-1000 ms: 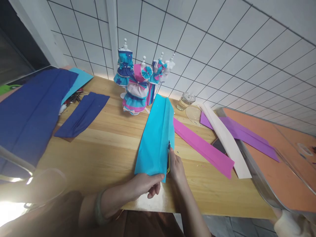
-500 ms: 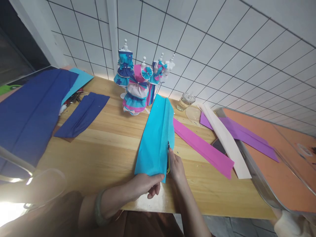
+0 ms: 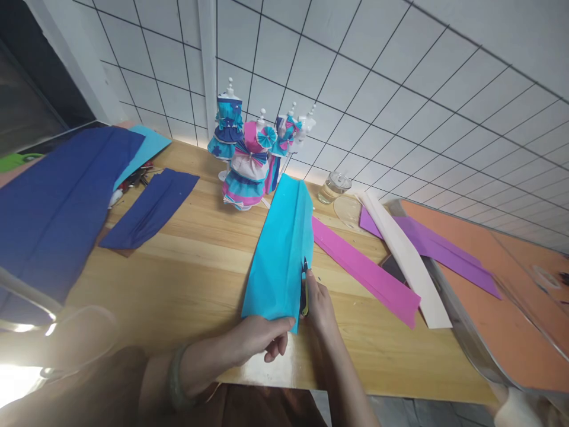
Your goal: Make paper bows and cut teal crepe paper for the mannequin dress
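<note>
A long turquoise strip (image 3: 278,255), crepe paper or thin cloth, stretches across the middle of the table with a crease along its length. My left hand (image 3: 262,339) pinches its near edge, thumb on top and fingers curled below. In my right hand (image 3: 320,303) are small thread snips (image 3: 304,293) with yellow on the handle. Their dark blades stand apart at the strip's right edge. Part of the handle is hidden by my fingers. Just right of the strip lies a pink strip (image 3: 367,270).
Small dress forms in ruffled outfits (image 3: 246,166) stand at the wall, beside a glass of liquid (image 3: 334,187). Dark blue pieces (image 3: 151,207) lie left. White (image 3: 406,261) and purple (image 3: 453,255) strips lie right, by an orange-topped tray (image 3: 511,284).
The snips' blades have drawn back slightly from the turquoise strip and show spread at its right edge. My left hand keeps its hold. The view has shifted a little.
</note>
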